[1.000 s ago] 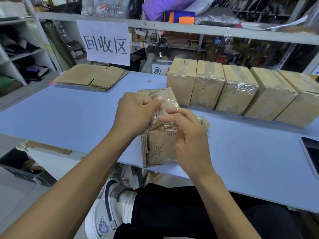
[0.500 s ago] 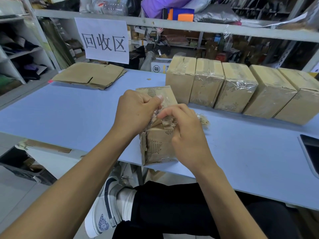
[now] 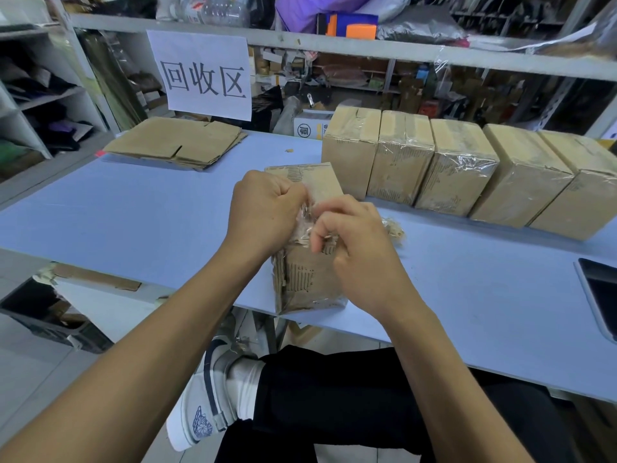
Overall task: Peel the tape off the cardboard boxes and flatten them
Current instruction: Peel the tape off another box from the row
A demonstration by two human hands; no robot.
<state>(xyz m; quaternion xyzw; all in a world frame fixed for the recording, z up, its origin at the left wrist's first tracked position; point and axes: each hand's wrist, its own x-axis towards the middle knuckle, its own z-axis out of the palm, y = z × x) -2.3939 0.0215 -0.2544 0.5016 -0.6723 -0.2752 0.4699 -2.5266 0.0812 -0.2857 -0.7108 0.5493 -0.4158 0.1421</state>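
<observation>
Cardboard box [image 3: 309,282] stands at the near edge of the blue table [image 3: 140,215]. The left hand [image 3: 267,215] is clenched on clear tape [image 3: 305,225] at the box's top, while the right hand [image 3: 360,248] pinches that tape beside it. Five taped boxes [image 3: 450,172] line up behind.

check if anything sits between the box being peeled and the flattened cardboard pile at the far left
Nothing visible does. Bare blue table lies between the box held by both hands and the flattened cardboard pile.
</observation>
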